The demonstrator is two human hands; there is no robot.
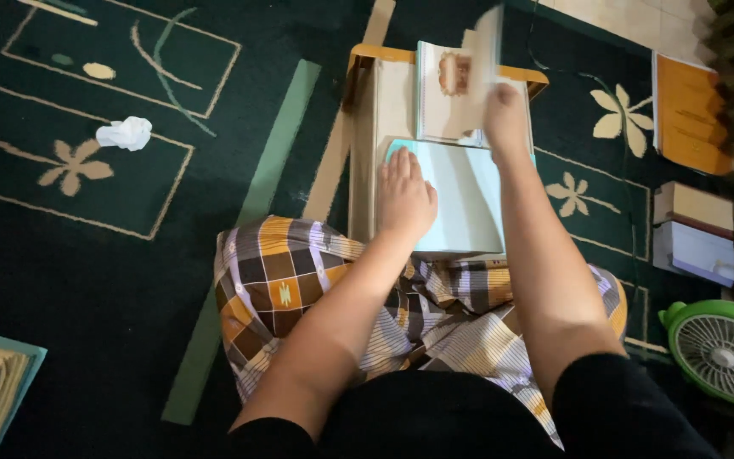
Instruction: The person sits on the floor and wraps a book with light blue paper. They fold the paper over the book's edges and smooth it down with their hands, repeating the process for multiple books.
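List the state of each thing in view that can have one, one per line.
Left hand: open, flat on the light blue book.
Right hand: lifting a page, blurred; grip unclear.
Light blue book: open, lying on the wooden stand.
Wooden stand: unfolded, bearing the book.
Page: raised, mid-turn.
Green fan: lying on the carpet; running or not, cannot tell.
White tissue: crumpled.
Orange book: closed.

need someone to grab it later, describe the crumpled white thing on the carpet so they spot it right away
Start from the dark green carpet with cream flower patterns. In its upper left part, left of the book stand, a rectangular outline frames one flower. The crumpled tissue lies on that outline's top edge: the only loose white, wrinkled lump there, unlike the flat woven motifs around it.
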